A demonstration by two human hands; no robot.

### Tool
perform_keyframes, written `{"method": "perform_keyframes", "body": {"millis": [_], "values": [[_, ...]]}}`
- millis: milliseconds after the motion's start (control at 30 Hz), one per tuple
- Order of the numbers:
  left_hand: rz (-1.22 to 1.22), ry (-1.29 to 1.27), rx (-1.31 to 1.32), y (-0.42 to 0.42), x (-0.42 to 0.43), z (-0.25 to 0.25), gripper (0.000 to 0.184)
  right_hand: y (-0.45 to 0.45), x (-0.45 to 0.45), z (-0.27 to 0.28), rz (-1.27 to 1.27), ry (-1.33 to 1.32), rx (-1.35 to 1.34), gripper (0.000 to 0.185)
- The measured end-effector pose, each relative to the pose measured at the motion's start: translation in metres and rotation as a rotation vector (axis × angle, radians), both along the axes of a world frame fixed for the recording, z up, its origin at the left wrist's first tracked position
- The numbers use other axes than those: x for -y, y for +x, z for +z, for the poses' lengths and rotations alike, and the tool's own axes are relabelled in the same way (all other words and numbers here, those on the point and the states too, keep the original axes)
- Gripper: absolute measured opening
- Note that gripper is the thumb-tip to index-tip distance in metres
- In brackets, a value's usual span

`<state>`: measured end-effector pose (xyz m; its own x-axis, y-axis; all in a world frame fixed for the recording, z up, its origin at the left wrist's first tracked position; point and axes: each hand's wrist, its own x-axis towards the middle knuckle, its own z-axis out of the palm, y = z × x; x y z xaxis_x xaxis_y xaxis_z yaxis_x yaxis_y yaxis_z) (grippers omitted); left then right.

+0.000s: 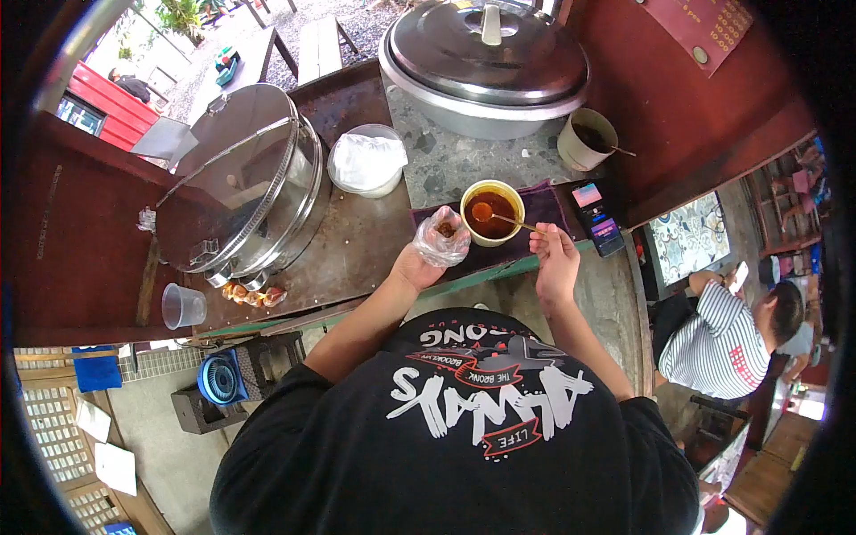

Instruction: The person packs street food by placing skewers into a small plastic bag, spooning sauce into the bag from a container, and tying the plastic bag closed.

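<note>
My left hand (pixel 415 265) is closed around a clear plastic bag (pixel 439 252), whose open top shows something brown inside. The bag is just left of a pale cup (pixel 489 236) of reddish-brown sauce (pixel 489 198). Over on the cup's right, my right hand (pixel 555 260) pinches the handle of a spoon (pixel 508 219). The spoon's bowl lies in the sauce, near the middle of the cup. Beneath the cup is a dark cloth (pixel 546 207) at the counter's front edge.
A large lidded pot (pixel 486 98) stands behind; a round steel steamer (pixel 259 192) is to the left. Around them are a tub with white plastic (pixel 368 160), a second cup (pixel 584 143), a phone (pixel 597 218) and a plastic cup (pixel 184 306). Another person (pixel 722 339) is at right.
</note>
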<state>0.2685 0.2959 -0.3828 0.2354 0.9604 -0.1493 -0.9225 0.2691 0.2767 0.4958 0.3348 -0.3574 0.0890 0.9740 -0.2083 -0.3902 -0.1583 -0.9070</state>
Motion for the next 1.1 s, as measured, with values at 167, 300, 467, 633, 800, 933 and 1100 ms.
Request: {"method": "perform_keyframes", "body": {"millis": [167,300,467,633,800,933,1100], "values": [[0.025,0.01,-0.027,0.003,0.003,0.009,0.021,-0.009,0.005,0.017,0.056,0.051,-0.023,0.026],[0.034,-0.02,0.0,-0.001,0.004,-0.012,0.027,-0.022,0.013,0.027,0.128,0.088,0.037,0.027],[0.021,0.006,-0.01,-0.007,0.002,-0.041,0.044,-0.03,0.024,0.035,0.208,0.246,0.263,0.027],[0.011,0.049,-0.013,-0.007,0.002,-0.044,0.061,-0.028,0.03,0.04,0.252,0.451,0.411,0.023],[0.022,0.025,0.012,-0.007,0.003,-0.042,0.044,-0.029,0.03,0.038,0.248,0.451,0.401,0.024],[0.023,0.043,0.049,-0.006,0.0,-0.045,0.035,-0.026,0.026,0.03,0.217,0.212,0.311,0.025],[-0.048,-0.01,0.19,-0.007,-0.011,-0.07,0.036,-0.023,0.013,0.022,0.167,0.01,-0.049,0.027]]}}
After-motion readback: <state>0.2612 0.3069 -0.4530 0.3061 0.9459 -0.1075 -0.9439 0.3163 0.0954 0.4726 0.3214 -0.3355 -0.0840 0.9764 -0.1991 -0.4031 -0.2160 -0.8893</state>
